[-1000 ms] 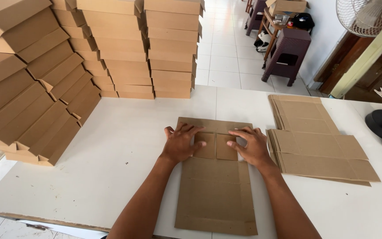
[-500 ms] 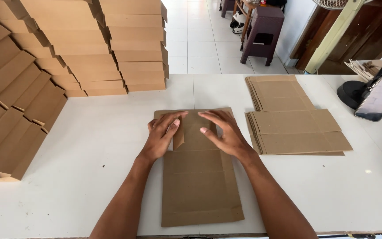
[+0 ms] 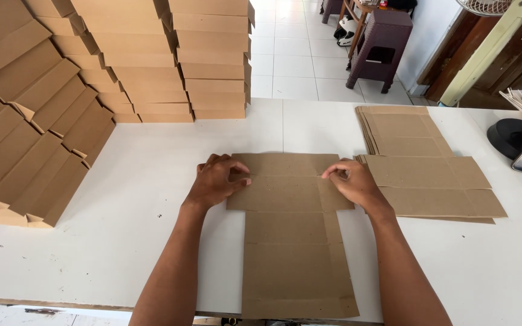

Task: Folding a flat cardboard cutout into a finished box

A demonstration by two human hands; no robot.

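- The flat cardboard box blank point(image 3: 294, 241) lies on the white surface point(image 3: 122, 229) straight in front of the person, long axis running toward them, with its wider flapped section at the far end.
- The left hand point(image 3: 215, 181) rests on the blank's far-left flap, fingers curled and pinching at the flap's edge; it looks closed on the card rather than lying flat.
- The right hand point(image 3: 351, 184) sits on the far-right flap, thumb and fingertips drawn together on the crease line there, likewise gripping the blank.
- To fold well here, I judge both flaps should be creased along the scored lines, the two hands pressing evenly so the panel stays square and does not skew on the surface.
- Just right of the blank, touching or nearly touching the right hand, lies a stack of flat blanks point(image 3: 430, 187), with a second stack of flat blanks point(image 3: 403, 130) behind it.
- Well apart at the far left stand stacks of folded boxes point(image 3: 170, 60), and more leaning rows of folded boxes point(image 3: 25, 139) at the left edge.
- A dark plastic stool point(image 3: 382, 51) stands on the tiled floor beyond the surface.
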